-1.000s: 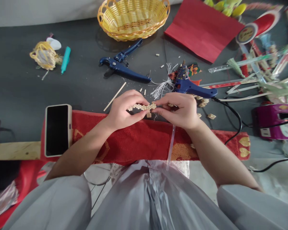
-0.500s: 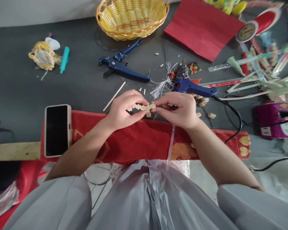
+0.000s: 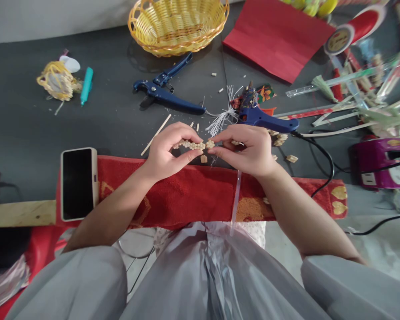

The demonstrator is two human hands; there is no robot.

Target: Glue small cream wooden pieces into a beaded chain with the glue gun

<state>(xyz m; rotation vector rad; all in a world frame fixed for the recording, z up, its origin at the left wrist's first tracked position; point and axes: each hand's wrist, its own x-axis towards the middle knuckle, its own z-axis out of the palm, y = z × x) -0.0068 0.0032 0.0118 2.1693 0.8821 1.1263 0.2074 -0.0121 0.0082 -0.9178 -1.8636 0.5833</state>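
Observation:
My left hand (image 3: 168,151) pinches a knobbly strip of small cream stick clusters (image 3: 190,145) between thumb and fingertips. Between the thumb and forefinger of my right hand (image 3: 248,149) is a small cream stick cluster (image 3: 210,144), right by the strip's end. Whether the two pieces touch, I cannot tell. Below the fingertips a loose cream piece (image 3: 204,158) lies on the table. Just beyond my right hand rests a blue glue gun (image 3: 258,118). White threads (image 3: 222,120) fan out beside its nozzle end.
Blue cutters (image 3: 168,95) lie beyond my left hand, near a thin stick (image 3: 156,134). A yellow basket (image 3: 136,31) and red paper (image 3: 275,42) are at the back. A phone (image 3: 79,183) sits on the red towel (image 3: 183,195). A black cable (image 3: 330,160) curves at right, near a purple power strip (image 3: 380,162).
The cluster in my right fingers now shows more clearly, with my fingertips slightly farther from the left hand's. The whole view has shifted a little.

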